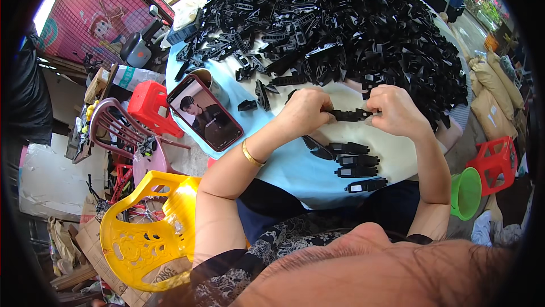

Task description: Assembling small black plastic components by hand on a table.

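A black plastic part [349,116], long and narrow, is held level between my two hands over the table's near side. My left hand [306,111] pinches its left end, and a gold bangle circles that wrist. At the other end, the closed fingers of my right hand [395,110] grip the same part. Just below, nearer to me, several similar black parts [356,160] lie in a rough column, with a curved black piece [318,148] at their left. The part's finer details are too small to make out.
A huge heap of black plastic parts [340,29] covers the table's far side. A phone [205,111] leans against a cup [218,88] on the left. Around the table stand a yellow chair [150,227], red stools [150,105], a green bin [466,193] and sacks [493,111].
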`<state>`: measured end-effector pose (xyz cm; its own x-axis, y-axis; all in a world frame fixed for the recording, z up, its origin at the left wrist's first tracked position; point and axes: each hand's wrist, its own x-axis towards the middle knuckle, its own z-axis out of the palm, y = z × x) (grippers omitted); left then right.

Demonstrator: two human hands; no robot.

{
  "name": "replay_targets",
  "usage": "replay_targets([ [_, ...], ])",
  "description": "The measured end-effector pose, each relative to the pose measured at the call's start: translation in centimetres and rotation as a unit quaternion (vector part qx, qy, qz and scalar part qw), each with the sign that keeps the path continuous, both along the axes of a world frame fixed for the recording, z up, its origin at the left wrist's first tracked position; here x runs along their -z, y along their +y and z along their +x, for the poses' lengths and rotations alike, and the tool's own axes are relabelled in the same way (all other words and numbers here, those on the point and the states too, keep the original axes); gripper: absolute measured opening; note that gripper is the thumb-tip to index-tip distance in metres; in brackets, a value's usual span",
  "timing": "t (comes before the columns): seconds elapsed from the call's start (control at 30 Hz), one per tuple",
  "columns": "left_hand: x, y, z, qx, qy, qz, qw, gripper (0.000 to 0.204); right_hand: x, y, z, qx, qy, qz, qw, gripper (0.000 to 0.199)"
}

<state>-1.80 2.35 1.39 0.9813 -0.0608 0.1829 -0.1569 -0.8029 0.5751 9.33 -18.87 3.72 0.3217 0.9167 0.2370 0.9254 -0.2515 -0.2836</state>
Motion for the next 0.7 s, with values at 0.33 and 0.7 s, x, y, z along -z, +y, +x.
replay_targets([
  [0.33, 0.1, -1.1, 0.1, 0.028, -0.044, 0.022, 0.998, 0.015, 1.4, 1.5, -0.2, -0.064, 0.047, 0.045, 0.996, 0.014],
  [0.7, -2.7, 4.8, -0.2, -0.184, -0.112, 0.182, 0.960, 0.030, 0.9, 3.2, -0.6, -0.122, 0.068, 0.066, 0.988, 0.016],
])
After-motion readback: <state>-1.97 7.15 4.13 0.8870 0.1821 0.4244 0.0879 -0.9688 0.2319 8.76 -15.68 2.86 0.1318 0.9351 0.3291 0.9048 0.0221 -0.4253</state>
